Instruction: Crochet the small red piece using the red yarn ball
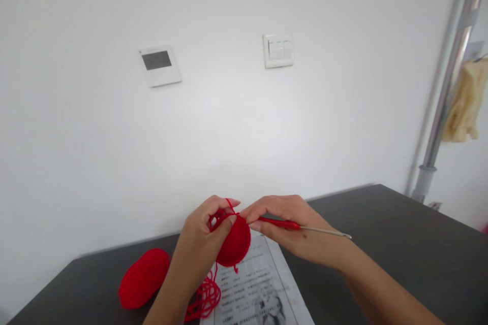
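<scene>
A round red crochet piece (235, 246) hangs from my left hand (208, 228), whose thumb and fingers pinch its upper edge. Red yarn runs up over the left index finger. My right hand (285, 221) is closed around the red handle of a crochet hook (284, 223); the handle's far end is hidden by the fingers. The hook's bare metal shaft points right, away from the piece. Both hands' fingertips come close together at the top of the crochet piece. Below my left hand lies a loose tangle of red yarn (206, 297).
A red ball of yarn (145, 278) sits left on the dark table (362, 244). Under the hands lies a printed sheet (255, 284). Behind stands a white wall with a switch panel (279, 51) and a control panel (159, 66). A metal pole (446, 91) rises at right, near yellow cloth (467, 101).
</scene>
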The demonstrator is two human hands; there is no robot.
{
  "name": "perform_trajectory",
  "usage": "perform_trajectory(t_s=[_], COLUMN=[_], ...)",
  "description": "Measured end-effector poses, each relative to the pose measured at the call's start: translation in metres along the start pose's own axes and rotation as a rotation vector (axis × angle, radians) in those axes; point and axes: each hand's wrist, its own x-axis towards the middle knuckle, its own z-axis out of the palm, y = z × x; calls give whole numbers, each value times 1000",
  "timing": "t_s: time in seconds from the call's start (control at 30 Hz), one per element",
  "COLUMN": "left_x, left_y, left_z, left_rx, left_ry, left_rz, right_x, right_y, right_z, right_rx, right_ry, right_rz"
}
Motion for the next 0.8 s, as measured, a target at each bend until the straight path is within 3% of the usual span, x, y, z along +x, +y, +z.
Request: perform_trajectory(t_s=[0.2, 0.47, 0.8], left_x=[-3, -6, -4], left_y=[6, 12, 3], left_z=[-1, -3, -4], left_rx=[-348, -680, -946], left_ry=[-20, -122, -339], left_rz=[-170, -356, -377], right_x=[3, 5, 10], right_y=[-1, 6, 14], right_z=[-2, -4, 7], right_rx=[267, 608, 1018], right_ry=[74, 42, -6], right_rz=[101, 84, 78])
